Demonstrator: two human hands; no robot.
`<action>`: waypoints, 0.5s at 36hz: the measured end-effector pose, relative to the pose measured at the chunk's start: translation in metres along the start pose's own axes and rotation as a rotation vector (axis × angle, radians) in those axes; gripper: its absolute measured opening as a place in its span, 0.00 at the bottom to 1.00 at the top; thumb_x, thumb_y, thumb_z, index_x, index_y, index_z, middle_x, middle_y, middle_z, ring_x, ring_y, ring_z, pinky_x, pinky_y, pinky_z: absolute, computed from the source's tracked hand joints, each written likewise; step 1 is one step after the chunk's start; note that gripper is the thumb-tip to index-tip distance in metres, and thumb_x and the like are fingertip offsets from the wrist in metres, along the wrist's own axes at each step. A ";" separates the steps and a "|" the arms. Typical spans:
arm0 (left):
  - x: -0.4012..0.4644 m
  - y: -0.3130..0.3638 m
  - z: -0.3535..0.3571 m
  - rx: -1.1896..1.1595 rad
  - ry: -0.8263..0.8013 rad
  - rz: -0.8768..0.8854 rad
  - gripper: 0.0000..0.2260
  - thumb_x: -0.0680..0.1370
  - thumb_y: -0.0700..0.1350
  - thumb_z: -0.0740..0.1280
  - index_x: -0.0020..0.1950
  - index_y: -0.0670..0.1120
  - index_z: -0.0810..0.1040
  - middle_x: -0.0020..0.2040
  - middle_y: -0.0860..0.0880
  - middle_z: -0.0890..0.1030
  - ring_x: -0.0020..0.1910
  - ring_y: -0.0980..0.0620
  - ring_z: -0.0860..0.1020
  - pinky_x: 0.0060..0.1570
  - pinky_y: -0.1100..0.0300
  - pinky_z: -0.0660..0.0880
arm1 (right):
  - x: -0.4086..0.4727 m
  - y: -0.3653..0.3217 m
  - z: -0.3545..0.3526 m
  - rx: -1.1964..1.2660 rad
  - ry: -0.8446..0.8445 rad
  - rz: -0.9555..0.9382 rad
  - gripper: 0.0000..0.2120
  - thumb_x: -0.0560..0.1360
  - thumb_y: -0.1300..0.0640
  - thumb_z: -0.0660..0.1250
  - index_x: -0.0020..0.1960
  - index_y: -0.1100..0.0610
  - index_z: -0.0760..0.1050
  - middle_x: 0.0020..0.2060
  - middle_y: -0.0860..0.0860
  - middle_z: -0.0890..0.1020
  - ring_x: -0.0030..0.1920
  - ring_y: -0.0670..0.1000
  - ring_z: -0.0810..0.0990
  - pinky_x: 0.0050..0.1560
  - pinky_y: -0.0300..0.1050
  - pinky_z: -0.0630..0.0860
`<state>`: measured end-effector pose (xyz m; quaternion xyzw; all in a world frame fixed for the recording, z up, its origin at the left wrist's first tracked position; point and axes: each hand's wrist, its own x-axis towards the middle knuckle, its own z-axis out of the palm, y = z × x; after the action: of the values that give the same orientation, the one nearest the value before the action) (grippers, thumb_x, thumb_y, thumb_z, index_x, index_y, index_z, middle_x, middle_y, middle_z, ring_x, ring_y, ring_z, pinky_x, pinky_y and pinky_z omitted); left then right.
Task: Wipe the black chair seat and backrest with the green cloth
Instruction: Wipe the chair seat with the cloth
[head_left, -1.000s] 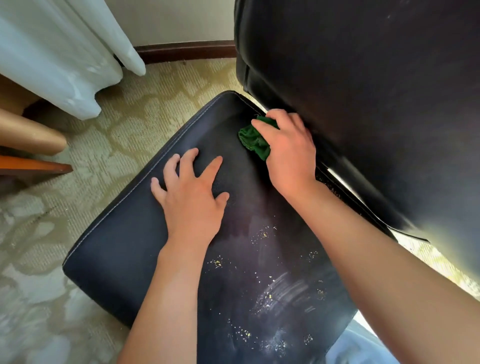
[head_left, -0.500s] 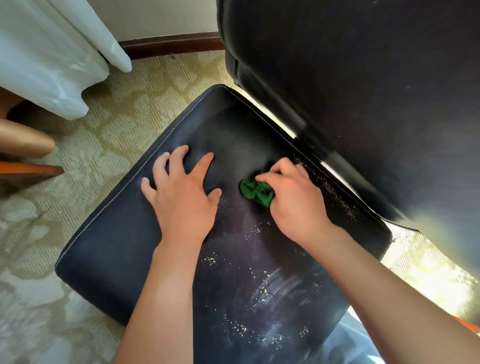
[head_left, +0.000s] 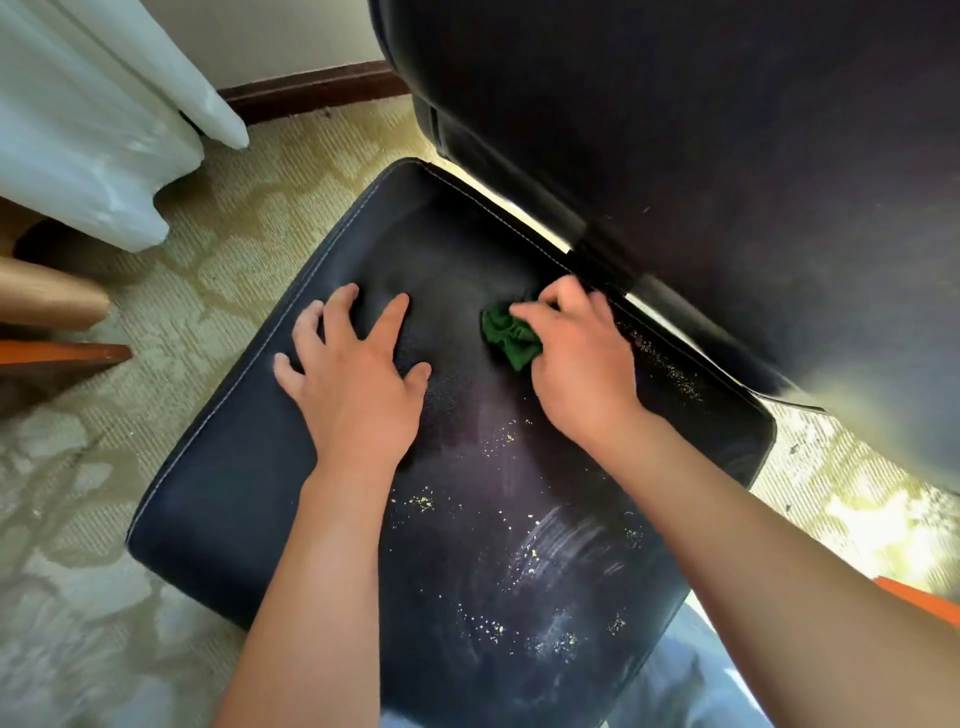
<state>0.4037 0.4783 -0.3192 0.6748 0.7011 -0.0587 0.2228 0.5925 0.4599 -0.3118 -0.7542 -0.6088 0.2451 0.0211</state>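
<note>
The green cloth (head_left: 508, 338), bunched in my right hand's (head_left: 576, 364) clenched grip, has swept back toward the seat's (head_left: 249, 467) rear seam, centre frame; left hand (head_left: 353, 384) stays flat, released. Crumbs lower down remain, backrest (head_left: 675, 130) untouched.

Green cloth (head_left: 508, 335) mostly hidden under right hand (head_left: 579, 364); only bunched edge shows at its 9 o'clock. Right fingertips motion-blurred. Backrest (head_left: 701, 156) cut off at 12 and 3 o'clock. Seat (head_left: 457, 249) front edge cut off at 6 o'clock, parts covered by both forearms. Left hand (head_left: 353, 389) palm contact unseen.
</note>
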 end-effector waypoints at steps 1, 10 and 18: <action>-0.001 0.000 0.000 0.000 0.000 0.000 0.30 0.76 0.57 0.72 0.76 0.62 0.66 0.79 0.50 0.58 0.78 0.42 0.55 0.73 0.32 0.55 | -0.007 0.000 0.001 0.017 -0.035 -0.039 0.25 0.71 0.65 0.62 0.65 0.48 0.74 0.58 0.48 0.70 0.57 0.55 0.68 0.46 0.54 0.77; -0.010 0.013 -0.003 -0.030 -0.053 -0.019 0.30 0.78 0.53 0.70 0.78 0.60 0.63 0.82 0.48 0.54 0.80 0.42 0.50 0.74 0.31 0.52 | -0.059 0.041 0.000 0.339 0.109 0.192 0.29 0.67 0.69 0.59 0.64 0.50 0.77 0.54 0.46 0.74 0.57 0.52 0.74 0.57 0.43 0.73; -0.033 0.052 0.005 -0.031 -0.081 0.154 0.28 0.77 0.50 0.72 0.76 0.59 0.69 0.79 0.48 0.61 0.79 0.40 0.55 0.71 0.29 0.53 | -0.101 0.101 -0.025 0.390 0.362 0.668 0.22 0.70 0.64 0.60 0.62 0.57 0.77 0.56 0.59 0.76 0.57 0.60 0.75 0.60 0.44 0.68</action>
<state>0.4551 0.4504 -0.2993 0.7203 0.6383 -0.0578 0.2653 0.6798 0.3467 -0.2883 -0.9228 -0.2597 0.2125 0.1892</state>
